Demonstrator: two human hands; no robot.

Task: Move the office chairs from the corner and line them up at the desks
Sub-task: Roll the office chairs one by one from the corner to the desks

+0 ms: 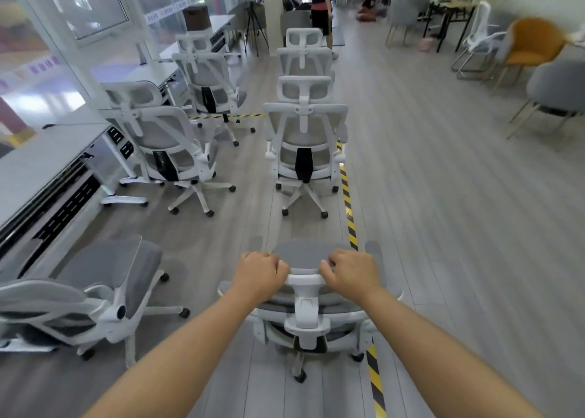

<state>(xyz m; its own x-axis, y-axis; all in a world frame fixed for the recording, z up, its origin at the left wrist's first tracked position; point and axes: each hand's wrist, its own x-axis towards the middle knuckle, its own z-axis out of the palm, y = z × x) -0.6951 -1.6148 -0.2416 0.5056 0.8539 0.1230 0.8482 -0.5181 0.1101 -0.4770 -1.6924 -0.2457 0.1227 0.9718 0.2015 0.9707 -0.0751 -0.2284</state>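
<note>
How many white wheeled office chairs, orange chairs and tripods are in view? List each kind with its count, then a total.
White wheeled office chairs: 6
Orange chair: 1
Tripod: 1
Total: 8

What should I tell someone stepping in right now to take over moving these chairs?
Left hand and right hand both grip the headrest of the chair being pushed, which stands in the aisle beside the striped floor tape.
Done: three chairs already sit along the desks on the left: near chair, middle chair, far chair.
Left: two more chairs stand in the aisle straight ahead, the closer one and one behind it. Roll the held chair to a desk, then fetch those.
</note>
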